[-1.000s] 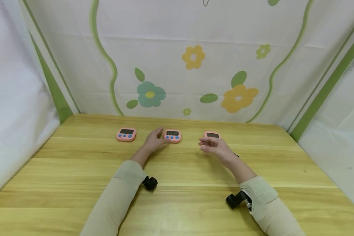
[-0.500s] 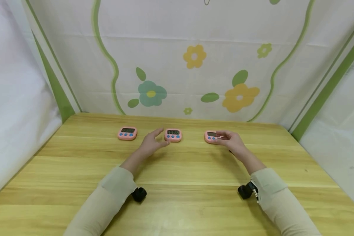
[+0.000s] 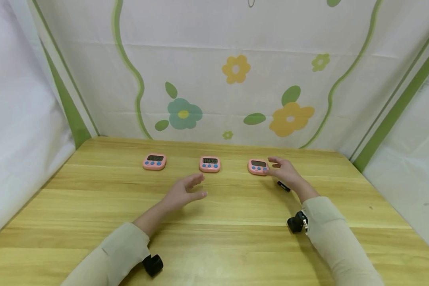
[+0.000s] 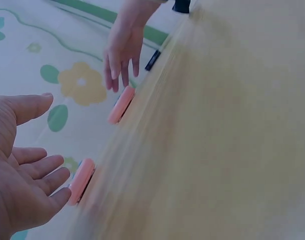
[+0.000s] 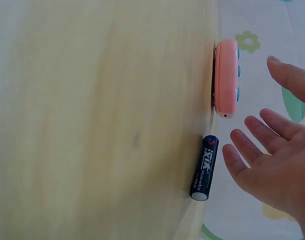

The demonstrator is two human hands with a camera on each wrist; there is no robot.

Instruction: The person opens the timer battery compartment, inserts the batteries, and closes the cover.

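Observation:
Three pink digital timers with blue buttons lie in a row toward the back of the table. Digits show on the left timer (image 3: 154, 162) and the middle timer (image 3: 209, 165), while the screen of the right timer (image 3: 257, 167) looks blank. My right hand (image 3: 287, 174) hovers at the right timer's right edge, fingers and thumb spread apart and holding nothing, as the right wrist view confirms. Beneath that hand lies a black battery (image 5: 204, 168). My left hand (image 3: 178, 194) is held in front of the middle timer, its fingers loosely extended and away from it.
The wooden table (image 3: 221, 246) ends at a white cloth backdrop (image 3: 207, 35) with printed flowers. More white cloth rises at the left and right sides. A black wrist camera (image 3: 153, 265) sits at the left cuff, another wrist camera (image 3: 296, 222) at the right.
My left hand has drawn back from beside the middle timer toward the front. My right hand has moved right, off the front of the right timer to its right edge. The timers stay put.

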